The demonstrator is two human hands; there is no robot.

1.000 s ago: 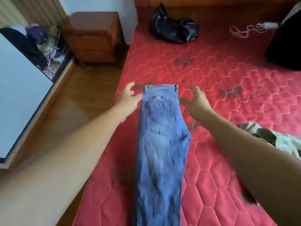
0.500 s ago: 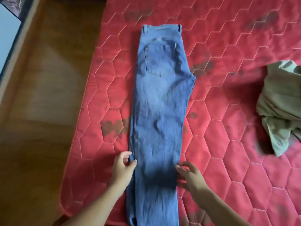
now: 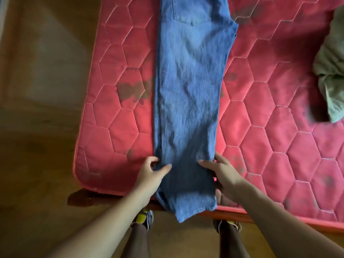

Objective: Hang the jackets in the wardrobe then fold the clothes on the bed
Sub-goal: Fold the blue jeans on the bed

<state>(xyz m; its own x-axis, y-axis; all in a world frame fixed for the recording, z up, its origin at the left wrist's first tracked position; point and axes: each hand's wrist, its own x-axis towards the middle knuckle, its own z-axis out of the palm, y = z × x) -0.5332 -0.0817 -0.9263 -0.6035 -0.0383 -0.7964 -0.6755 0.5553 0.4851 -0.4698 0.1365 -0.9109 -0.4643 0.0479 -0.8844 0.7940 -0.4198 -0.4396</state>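
A home bedroom, shown by the red quilted mattress [image 3: 121, 127] and the wooden floor [image 3: 37, 108] beside it.

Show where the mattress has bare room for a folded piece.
Bare mattress between jeans and its left edge; wider stretch between jeans and green garment. Crowded at the foot, where left hand and right hand pinch the jeans.

Open mattress [image 3: 279, 146] flanks the jeans [image 3: 188, 90]; a green garment [image 3: 331, 71], seemingly crumpled, lies well right.
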